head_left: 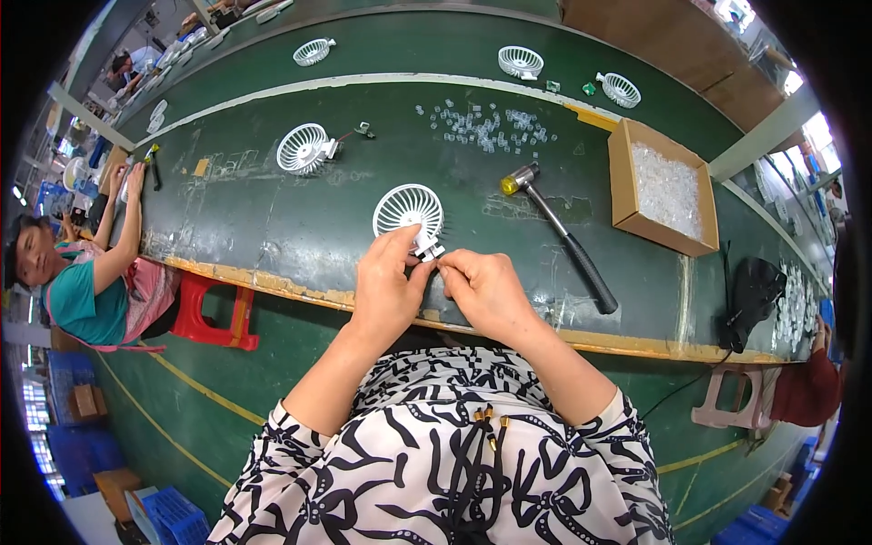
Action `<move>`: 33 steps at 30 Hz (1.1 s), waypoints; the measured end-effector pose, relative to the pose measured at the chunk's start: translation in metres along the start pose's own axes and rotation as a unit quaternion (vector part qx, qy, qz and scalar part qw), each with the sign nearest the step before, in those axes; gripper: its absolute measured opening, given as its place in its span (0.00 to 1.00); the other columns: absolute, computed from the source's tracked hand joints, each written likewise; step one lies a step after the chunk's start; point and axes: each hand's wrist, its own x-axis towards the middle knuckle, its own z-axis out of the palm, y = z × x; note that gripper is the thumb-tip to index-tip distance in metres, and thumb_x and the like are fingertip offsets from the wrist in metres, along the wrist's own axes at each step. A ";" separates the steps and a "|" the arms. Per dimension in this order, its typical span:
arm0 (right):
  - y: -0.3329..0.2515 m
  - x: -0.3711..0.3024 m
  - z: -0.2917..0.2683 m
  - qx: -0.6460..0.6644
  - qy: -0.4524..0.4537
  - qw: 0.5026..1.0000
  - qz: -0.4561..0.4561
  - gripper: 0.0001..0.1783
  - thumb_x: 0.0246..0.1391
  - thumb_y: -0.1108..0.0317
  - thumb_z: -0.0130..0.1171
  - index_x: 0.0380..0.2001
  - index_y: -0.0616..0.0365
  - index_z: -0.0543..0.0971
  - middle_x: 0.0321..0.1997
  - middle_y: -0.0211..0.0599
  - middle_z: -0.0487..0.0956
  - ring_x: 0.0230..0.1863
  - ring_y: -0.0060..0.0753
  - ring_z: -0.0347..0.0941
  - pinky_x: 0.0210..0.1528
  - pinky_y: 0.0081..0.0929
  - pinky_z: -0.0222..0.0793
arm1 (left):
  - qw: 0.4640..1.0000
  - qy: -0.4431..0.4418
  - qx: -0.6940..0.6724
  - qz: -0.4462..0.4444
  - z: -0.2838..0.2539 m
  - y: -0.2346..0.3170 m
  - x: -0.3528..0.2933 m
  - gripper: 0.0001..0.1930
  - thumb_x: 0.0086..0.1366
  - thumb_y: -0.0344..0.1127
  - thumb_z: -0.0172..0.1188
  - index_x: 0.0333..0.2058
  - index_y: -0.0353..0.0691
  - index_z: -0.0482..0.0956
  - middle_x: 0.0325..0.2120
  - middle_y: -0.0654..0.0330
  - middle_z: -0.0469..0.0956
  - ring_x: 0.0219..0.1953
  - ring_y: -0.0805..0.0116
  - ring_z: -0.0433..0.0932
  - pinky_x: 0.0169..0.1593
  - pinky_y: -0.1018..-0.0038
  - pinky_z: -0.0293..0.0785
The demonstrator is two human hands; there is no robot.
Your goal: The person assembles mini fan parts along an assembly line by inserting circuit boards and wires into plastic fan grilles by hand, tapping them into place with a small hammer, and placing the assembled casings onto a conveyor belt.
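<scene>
A round white fan housing (408,207) with radial slats lies on the green bench close to its front edge, its short neck pointing towards me. My left hand (385,280) grips it at the neck, thumb and fingers closed. Beside it, my right hand (491,289) pinches at the end of the neck; whatever its fingertips hold is too small and hidden to name. To the right rests a mallet (567,234) with a black handle and a yellow-faced head. Further left is a second white fan housing (305,149), a small part wired to it.
Small clear plastic pieces (487,127) lie scattered beyond my hands. A cardboard box (661,232) at right holds many more. Fan housings (520,63) sit on the green strip behind. A co-worker (91,282) sits at left near a red stool (213,313); a black bag (756,295) lies at right.
</scene>
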 end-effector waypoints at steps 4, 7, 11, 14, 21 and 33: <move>-0.004 -0.001 -0.001 -0.011 0.027 0.999 -0.035 0.08 0.59 0.73 0.56 0.38 0.65 0.82 0.24 0.45 0.82 0.25 0.36 0.81 0.31 0.30 0.73 | 0.998 0.014 0.013 0.061 0.000 0.001 -0.003 0.20 0.52 0.20 0.66 0.46 0.30 0.77 0.40 0.46 0.79 0.42 0.44 0.77 0.45 0.59 0.76; -0.003 -0.005 -0.002 -0.018 0.031 0.999 -0.037 0.08 0.60 0.73 0.57 0.38 0.67 0.80 0.25 0.45 0.81 0.26 0.37 0.81 0.31 0.30 0.73 | 0.990 0.036 0.050 0.128 0.000 0.004 -0.001 0.18 0.52 0.22 0.68 0.44 0.33 0.79 0.39 0.48 0.81 0.40 0.48 0.78 0.44 0.61 0.76; -0.010 -0.008 -0.007 -0.017 0.064 0.995 -0.077 0.06 0.59 0.75 0.58 0.38 0.67 0.80 0.28 0.47 0.82 0.28 0.38 0.80 0.32 0.31 0.74 | 0.982 0.006 0.091 0.168 -0.018 0.015 0.012 0.17 0.53 0.24 0.68 0.43 0.34 0.79 0.38 0.50 0.81 0.38 0.51 0.78 0.43 0.61 0.73; -0.024 -0.007 -0.017 -0.035 0.106 0.981 -0.156 0.06 0.57 0.78 0.60 0.38 0.67 0.80 0.31 0.47 0.81 0.29 0.40 0.80 0.32 0.31 0.73 | 0.978 -0.020 0.086 0.187 -0.030 0.022 0.023 0.16 0.54 0.25 0.68 0.43 0.34 0.80 0.36 0.51 0.81 0.36 0.52 0.78 0.42 0.64 0.73; -0.030 -0.005 -0.031 -0.082 0.144 0.967 -0.191 0.07 0.52 0.80 0.64 0.36 0.63 0.82 0.32 0.42 0.79 0.28 0.41 0.78 0.31 0.32 0.73 | 0.981 -0.066 -0.180 -0.004 -0.023 0.029 0.024 0.07 0.63 0.28 0.64 0.37 0.31 0.84 0.32 0.55 0.81 0.32 0.67 0.78 0.35 0.75 0.72; -0.016 -0.007 -0.040 -0.171 0.077 0.966 -0.176 0.04 0.53 0.73 0.63 0.33 0.57 0.82 0.29 0.38 0.78 0.26 0.45 0.78 0.27 0.37 0.73 | 0.818 -0.159 -0.463 -0.302 -0.015 0.005 0.016 0.08 0.68 0.32 0.62 0.35 0.32 0.85 0.28 0.65 0.82 0.29 0.79 0.77 0.34 0.80 0.73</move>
